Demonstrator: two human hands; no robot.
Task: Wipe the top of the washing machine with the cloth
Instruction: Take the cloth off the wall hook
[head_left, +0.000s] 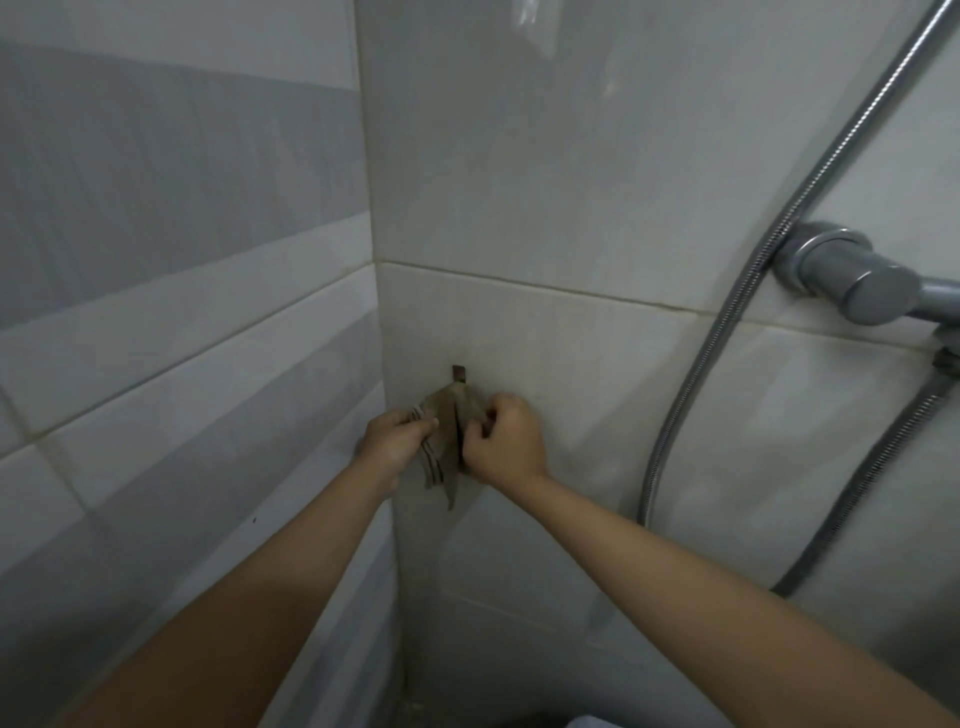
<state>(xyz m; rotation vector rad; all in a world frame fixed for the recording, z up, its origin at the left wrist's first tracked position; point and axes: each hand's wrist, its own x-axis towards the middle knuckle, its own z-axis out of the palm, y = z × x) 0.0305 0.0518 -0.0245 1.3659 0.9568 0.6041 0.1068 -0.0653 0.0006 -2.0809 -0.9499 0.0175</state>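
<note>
A small brownish cloth (443, 441) with dark stripes hangs against the tiled wall from a small brown hook (458, 372). My left hand (395, 439) grips the cloth's left edge. My right hand (504, 441) pinches the cloth's right side just below the hook. Both arms reach up and forward to the wall. The washing machine is out of view, apart from perhaps a pale sliver at the bottom edge.
White and grey wall tiles (519, 182) meet in a corner just left of the cloth. A metal shower hose (737, 312) curves down on the right, beside a grey pipe fitting (852, 275) sticking out of the wall.
</note>
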